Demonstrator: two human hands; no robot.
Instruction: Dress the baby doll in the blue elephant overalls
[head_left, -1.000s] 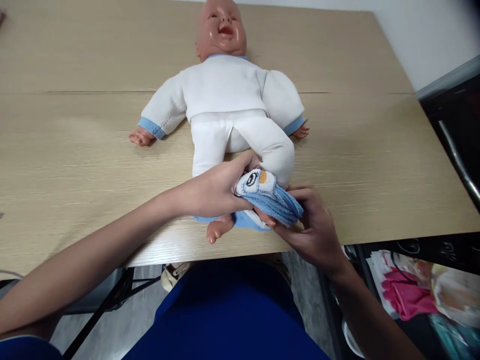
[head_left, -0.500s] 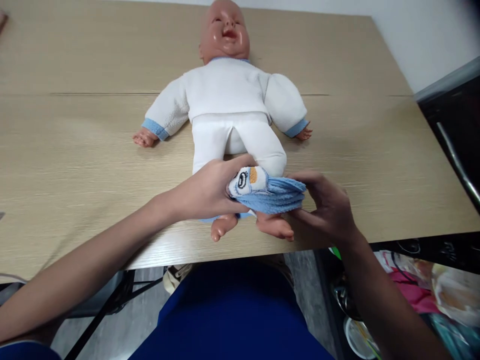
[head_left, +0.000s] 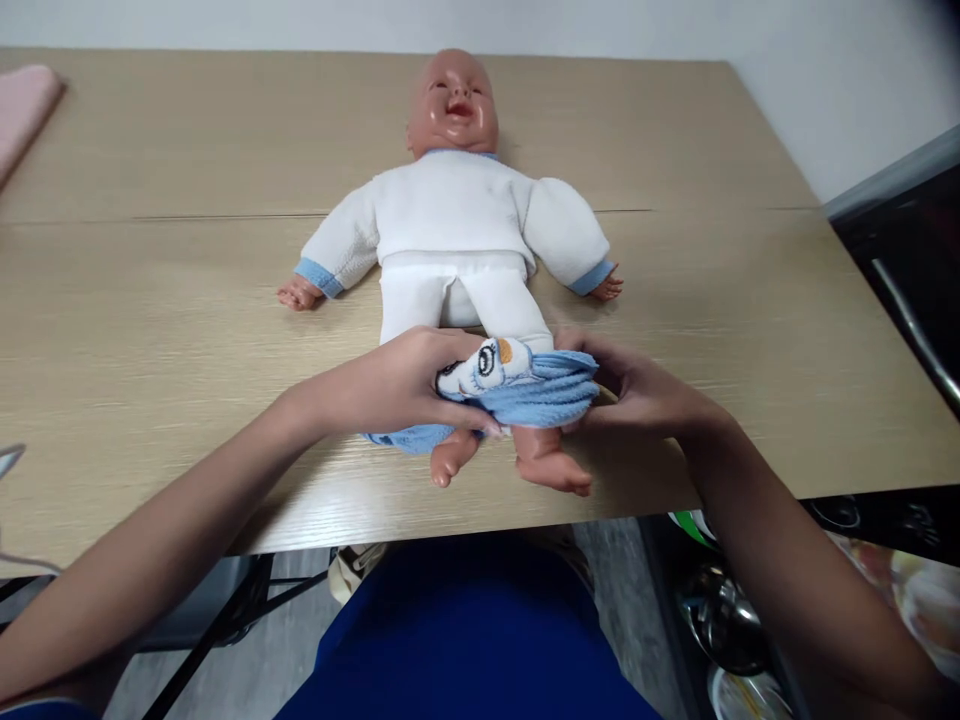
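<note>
A baby doll (head_left: 455, 220) in a white top and white trousers lies on its back on the wooden table (head_left: 150, 300), feet toward me. A bunched blue garment (head_left: 525, 390) with an embroidered eye patch sits around the doll's lower legs. My left hand (head_left: 405, 380) grips its left side, fingers closed. My right hand (head_left: 637, 385) grips its right side. Both bare doll feet (head_left: 551, 465) stick out below the blue cloth, near the table's front edge.
A pink cloth (head_left: 22, 105) lies at the table's far left corner. A dark cabinet with a metal handle (head_left: 907, 300) stands to the right. Bags and metal bowls (head_left: 720, 610) sit on the floor at lower right. My blue-clad lap is below the table edge.
The blue garment has moved up the doll's legs, so both feet now show below it. Both hands moved with it away from me. The view tilted up, showing the pink cloth.
</note>
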